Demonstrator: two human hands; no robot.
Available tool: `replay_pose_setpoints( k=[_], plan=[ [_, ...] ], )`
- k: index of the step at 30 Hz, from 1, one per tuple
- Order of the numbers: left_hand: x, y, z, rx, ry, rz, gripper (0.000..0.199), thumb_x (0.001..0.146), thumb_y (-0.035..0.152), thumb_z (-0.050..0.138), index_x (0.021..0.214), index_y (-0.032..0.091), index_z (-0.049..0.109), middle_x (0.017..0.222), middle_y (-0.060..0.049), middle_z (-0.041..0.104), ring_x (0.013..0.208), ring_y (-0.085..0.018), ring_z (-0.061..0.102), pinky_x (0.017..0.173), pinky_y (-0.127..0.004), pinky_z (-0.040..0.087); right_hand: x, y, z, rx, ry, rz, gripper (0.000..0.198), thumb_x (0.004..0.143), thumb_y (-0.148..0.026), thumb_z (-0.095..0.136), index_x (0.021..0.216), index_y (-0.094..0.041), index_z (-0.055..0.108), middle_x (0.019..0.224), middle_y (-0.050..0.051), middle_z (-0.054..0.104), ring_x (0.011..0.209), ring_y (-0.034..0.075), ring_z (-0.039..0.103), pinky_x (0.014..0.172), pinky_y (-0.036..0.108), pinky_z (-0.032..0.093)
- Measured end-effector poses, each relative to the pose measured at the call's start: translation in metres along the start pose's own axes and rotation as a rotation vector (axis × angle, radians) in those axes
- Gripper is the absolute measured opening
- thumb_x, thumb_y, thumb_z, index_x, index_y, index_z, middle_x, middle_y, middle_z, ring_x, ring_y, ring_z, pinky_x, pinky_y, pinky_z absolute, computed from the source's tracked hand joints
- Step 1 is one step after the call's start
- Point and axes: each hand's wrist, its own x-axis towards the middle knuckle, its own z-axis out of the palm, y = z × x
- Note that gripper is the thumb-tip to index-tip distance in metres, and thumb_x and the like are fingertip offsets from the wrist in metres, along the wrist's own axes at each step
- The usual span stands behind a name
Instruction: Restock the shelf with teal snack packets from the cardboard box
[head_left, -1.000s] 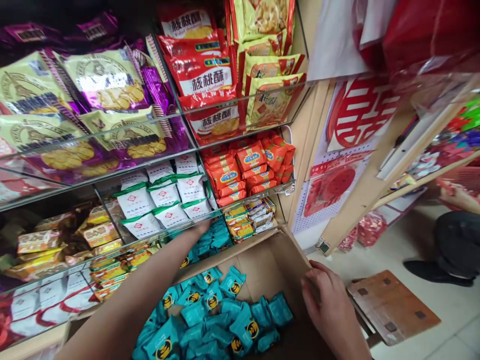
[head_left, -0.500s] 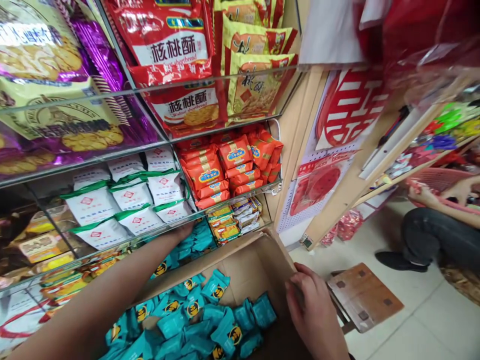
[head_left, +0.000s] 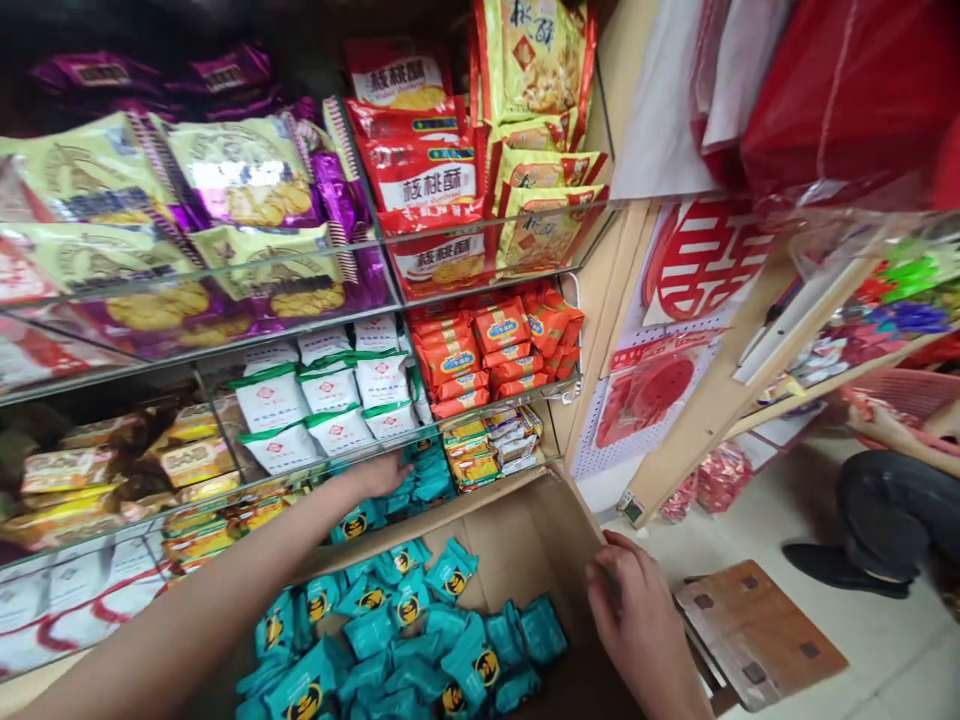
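A cardboard box (head_left: 510, 535) stands against the front of the shelves, with many small teal packets (head_left: 405, 650) printed with a yellow-and-black round mark lying inside it. My right hand (head_left: 637, 615) is closed over the box's right rim, fingers curled on the edge. My left hand (head_left: 381, 474) reaches past the far side of the box into a low shelf compartment, among more teal packets (head_left: 427, 470). Its fingers point away from me and are mostly hidden, so whether they hold a packet does not show.
Red-orange packets (head_left: 499, 345), white-and-green packets (head_left: 337, 385) and larger biscuit bags (head_left: 255, 190) fill the shelves above, behind clear front strips. A wooden stool (head_left: 761, 635) is on the floor at right. Beyond it, another person's leg (head_left: 885, 520) and a pink basket (head_left: 907, 395) show.
The view has shifted, so shelves and box appear further right and more of the upper shelf shows. My left hand has drawn back slightly and shows more. My right hand stays on the box rim.
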Motion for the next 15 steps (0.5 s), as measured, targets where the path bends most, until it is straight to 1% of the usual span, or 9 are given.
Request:
replay_pose_setpoints(
  k=[2, 4, 6, 8, 9, 10, 11, 13, 15],
  plan=[
    [-0.036, 0.011, -0.023, 0.017, -0.035, -0.002, 0.048, 0.074, 0.050, 0.056, 0.106, 0.014, 0.059, 0.107, -0.009, 0.060, 0.105, -0.027, 0.050, 0.089, -0.036, 0.041, -0.001, 0.001, 0.000, 0.012, 0.006, -0.017, 0.007, 0.083, -0.023, 0.041, 0.090, -0.020, 0.044, 0.101, 0.011, 0.051, 0.102, 0.025, 0.049, 0.082, 0.043, 0.044],
    [-0.082, 0.025, -0.044, 0.033, -0.071, 0.029, 0.046, 0.072, 0.049, 0.058, 0.107, 0.019, 0.060, 0.105, -0.008, 0.062, 0.107, -0.027, 0.050, 0.090, -0.034, 0.040, -0.002, 0.001, 0.000, 0.018, 0.010, -0.028, 0.008, 0.084, -0.024, 0.041, 0.090, -0.020, 0.044, 0.100, 0.011, 0.051, 0.101, 0.025, 0.049, 0.082, 0.043, 0.043],
    [-0.132, 0.038, -0.056, 0.059, -0.147, 0.157, 0.037, 0.084, 0.039, 0.042, 0.113, 0.024, 0.057, 0.107, -0.007, 0.061, 0.107, -0.024, 0.050, 0.093, -0.035, 0.039, -0.004, 0.002, 0.001, 0.011, 0.004, -0.043, 0.008, 0.084, -0.024, 0.041, 0.090, -0.020, 0.043, 0.099, 0.011, 0.051, 0.100, 0.025, 0.049, 0.081, 0.043, 0.043],
    [-0.179, 0.043, -0.054, 0.054, -0.257, 0.336, 0.036, 0.087, 0.028, 0.033, 0.116, 0.028, 0.054, 0.110, -0.005, 0.060, 0.106, -0.020, 0.051, 0.096, -0.034, 0.036, -0.006, 0.003, 0.003, -0.008, -0.001, -0.063, 0.009, 0.084, -0.026, 0.040, 0.090, -0.019, 0.043, 0.098, 0.011, 0.052, 0.098, 0.025, 0.049, 0.079, 0.043, 0.043],
    [-0.197, 0.041, -0.048, 0.060, -0.349, 0.386, 0.038, 0.086, 0.025, 0.033, 0.118, 0.031, 0.053, 0.114, -0.004, 0.059, 0.108, -0.019, 0.050, 0.097, -0.034, 0.035, -0.006, 0.004, 0.004, -0.019, 0.002, -0.077, 0.010, 0.084, -0.027, 0.040, 0.090, -0.019, 0.043, 0.096, 0.011, 0.052, 0.097, 0.025, 0.049, 0.079, 0.043, 0.043],
    [-0.211, 0.036, -0.039, 0.082, -0.406, 0.370, 0.040, 0.085, 0.023, 0.035, 0.120, 0.033, 0.051, 0.121, -0.003, 0.055, 0.113, -0.020, 0.047, 0.100, -0.035, 0.033, -0.007, 0.005, 0.005, -0.032, 0.013, -0.091, 0.012, 0.084, -0.028, 0.040, 0.090, -0.019, 0.043, 0.095, 0.011, 0.052, 0.095, 0.025, 0.050, 0.078, 0.042, 0.043],
    [-0.220, 0.027, -0.029, 0.125, -0.438, 0.301, 0.044, 0.083, 0.022, 0.039, 0.124, 0.034, 0.047, 0.130, -0.003, 0.047, 0.119, -0.023, 0.041, 0.102, -0.039, 0.029, -0.008, 0.005, 0.005, -0.048, 0.028, -0.105, 0.014, 0.084, -0.029, 0.039, 0.091, -0.018, 0.043, 0.095, 0.011, 0.052, 0.094, 0.025, 0.050, 0.078, 0.042, 0.043],
    [-0.229, 0.002, -0.007, 0.279, -0.428, 0.038, 0.058, 0.076, 0.019, 0.047, 0.133, 0.027, 0.037, 0.141, -0.008, 0.031, 0.128, -0.030, 0.028, 0.104, -0.049, 0.023, -0.009, 0.006, 0.006, -0.083, 0.055, -0.134, 0.017, 0.085, -0.032, 0.038, 0.091, -0.017, 0.044, 0.093, 0.011, 0.052, 0.093, 0.026, 0.050, 0.078, 0.042, 0.043],
    [-0.231, -0.025, 0.011, 0.440, -0.364, -0.236, 0.061, 0.072, 0.018, 0.052, 0.132, 0.019, 0.040, 0.140, -0.014, 0.031, 0.130, -0.036, 0.020, 0.101, -0.057, 0.018, -0.010, 0.007, 0.006, -0.113, 0.064, -0.151, 0.019, 0.085, -0.034, 0.038, 0.092, -0.017, 0.044, 0.094, 0.012, 0.053, 0.091, 0.026, 0.050, 0.078, 0.042, 0.043]
  ],
)
